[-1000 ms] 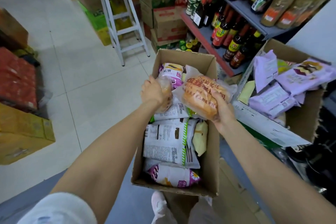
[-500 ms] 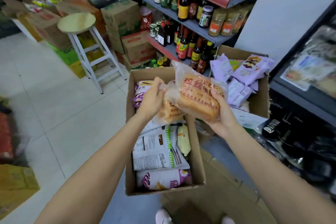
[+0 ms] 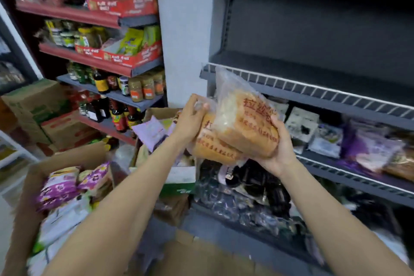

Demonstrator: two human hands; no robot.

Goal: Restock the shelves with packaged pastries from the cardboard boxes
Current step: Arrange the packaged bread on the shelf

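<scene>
Crinkly clear-plastic bread bags (image 3: 244,127) gripped by both hands' fingers (image 3: 274,120).

The two bread packs (image 3: 235,134) are golden-brown loaves in clear, slightly cloudy wrap printed with red characters. The shelving unit (image 3: 313,29) at right is dark grey with thin white wire rails along its front edges. On its lower shelf lie pale purple packets (image 3: 371,150) and grey-white ones (image 3: 302,123). The rack (image 3: 100,63) at left has red shelf edges above and grey ones below, with red display trays lettered in yellow, dark bottles (image 3: 100,83) with yellow and red labels, and green-yellow pouches (image 3: 132,40). The cardboard box (image 3: 29,204) at lower left is plain brown, holding purple-and-white packets (image 3: 58,188) with flower-like spots. The wall strip (image 3: 181,29) is pale grey-white.
</scene>
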